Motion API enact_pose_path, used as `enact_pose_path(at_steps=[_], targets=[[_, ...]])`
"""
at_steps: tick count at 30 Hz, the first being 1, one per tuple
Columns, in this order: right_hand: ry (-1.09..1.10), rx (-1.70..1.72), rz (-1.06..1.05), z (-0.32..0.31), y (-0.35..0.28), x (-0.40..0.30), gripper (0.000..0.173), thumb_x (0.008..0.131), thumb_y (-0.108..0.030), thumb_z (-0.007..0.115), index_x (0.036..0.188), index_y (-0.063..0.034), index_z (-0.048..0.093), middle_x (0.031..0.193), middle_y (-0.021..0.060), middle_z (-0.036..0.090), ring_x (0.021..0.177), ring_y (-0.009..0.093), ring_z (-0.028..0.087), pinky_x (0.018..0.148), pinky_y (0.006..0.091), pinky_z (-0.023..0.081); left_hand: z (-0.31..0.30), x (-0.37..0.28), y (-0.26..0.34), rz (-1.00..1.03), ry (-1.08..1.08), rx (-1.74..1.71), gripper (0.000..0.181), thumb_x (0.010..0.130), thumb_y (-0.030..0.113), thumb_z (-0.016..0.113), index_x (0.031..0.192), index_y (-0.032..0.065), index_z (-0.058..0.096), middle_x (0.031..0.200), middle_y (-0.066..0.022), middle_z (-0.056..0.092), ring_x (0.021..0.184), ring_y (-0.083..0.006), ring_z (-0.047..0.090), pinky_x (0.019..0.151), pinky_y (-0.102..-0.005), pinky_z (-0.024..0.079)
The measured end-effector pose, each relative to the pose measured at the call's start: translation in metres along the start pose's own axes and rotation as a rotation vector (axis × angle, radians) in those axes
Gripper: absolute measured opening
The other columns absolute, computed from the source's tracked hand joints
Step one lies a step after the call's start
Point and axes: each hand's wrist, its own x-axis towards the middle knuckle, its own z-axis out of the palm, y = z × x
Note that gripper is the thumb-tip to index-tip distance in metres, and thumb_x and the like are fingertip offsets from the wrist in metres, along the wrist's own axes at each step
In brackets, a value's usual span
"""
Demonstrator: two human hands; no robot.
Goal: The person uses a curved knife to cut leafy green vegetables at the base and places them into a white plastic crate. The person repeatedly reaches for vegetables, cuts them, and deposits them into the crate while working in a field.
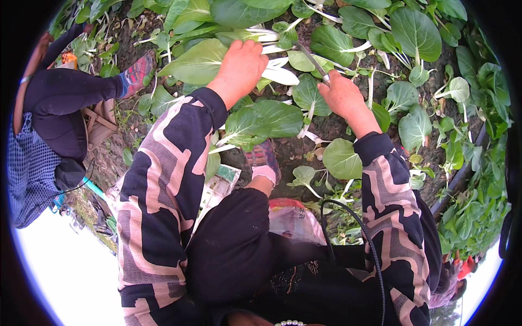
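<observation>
My left hand (241, 70) is closed around a leafy green with white stalks (200, 63), its leaves pointing left and its pale stalk ends to the right. In my right hand (342, 94) is a knife (310, 59), gripped by its handle, with the narrow blade slanting up and left. Cut white stalks (279, 75) lie between my two hands. Just below my left hand are broad loose leaves (265, 120) with white stems. More leafy greens (416, 34) are spread on the soil above and right of the knife.
A co-worker's leg and patterned shoe (136, 75) are at left, beside a small stool (99, 122). A white crate (214, 189) and a plastic sack (295, 220) stand near my legs. A dark pipe (458, 179) runs along the dense plants at right. A cord loops by my right arm.
</observation>
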Motion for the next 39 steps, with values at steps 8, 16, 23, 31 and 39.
enact_pose_path(at_steps=[8,16,23,31,39], targets=[[-0.388,0.309,0.154,-0.023,-0.008,0.002,0.042,0.086,-0.034,0.057,0.106,0.0021,0.048,0.085,0.0237,0.061,0.082,0.041,0.06,0.075,0.0449,0.047,-0.012,-0.001,0.01,0.029,0.027,0.029,0.026,0.073,0.011,0.058,0.098,0.0143,0.056,0.086,-0.0052,0.055,0.086,-0.0217,0.053,0.075,-0.0347,0.039],[-0.067,0.204,-0.135,-0.03,-0.013,-0.015,0.045,0.085,-0.034,0.056,0.107,0.0055,0.049,0.093,0.0272,0.061,0.093,0.043,0.058,0.082,0.0467,0.045,-0.045,-0.025,0.013,0.084,-0.137,0.023,0.017,0.069,0.01,0.059,0.086,0.0078,0.06,0.084,-0.0055,0.056,0.085,-0.0214,0.053,0.077,-0.0355,0.037],[-0.297,0.338,0.119,-0.03,-0.038,0.034,0.038,0.089,-0.035,0.052,0.106,-0.0018,0.044,0.066,0.0083,0.05,0.051,0.017,0.049,0.042,0.0334,0.043,-0.009,0.02,-0.028,-0.105,-0.035,-0.027,0.031,0.065,0.005,0.061,0.096,0.0073,0.065,0.129,-0.012,0.049,0.12,-0.027,0.044,0.095,-0.0395,0.034],[-0.33,0.321,0.14,-0.04,-0.041,0.034,0.038,0.09,-0.033,0.052,0.109,-0.0006,0.045,0.064,0.0095,0.05,0.048,0.019,0.049,0.041,0.0341,0.042,0.021,-0.003,-0.038,-0.069,0.071,-0.097,0.031,0.062,0.005,0.066,0.093,0.0098,0.06,0.126,-0.0068,0.048,0.114,-0.0267,0.046,0.088,-0.0392,0.037],[-0.102,0.09,-0.008,-0.015,-0.043,0.04,0.039,0.085,-0.027,0.051,0.109,0.0031,0.054,0.101,0.0268,0.062,0.087,0.041,0.062,0.077,0.0436,0.05,0.035,-0.005,-0.047,-0.13,0.205,-0.059,0.04,0.063,0.004,0.065,0.102,0.01,0.057,0.122,-0.0069,0.049,0.111,-0.0263,0.047,0.09,-0.0411,0.036]])
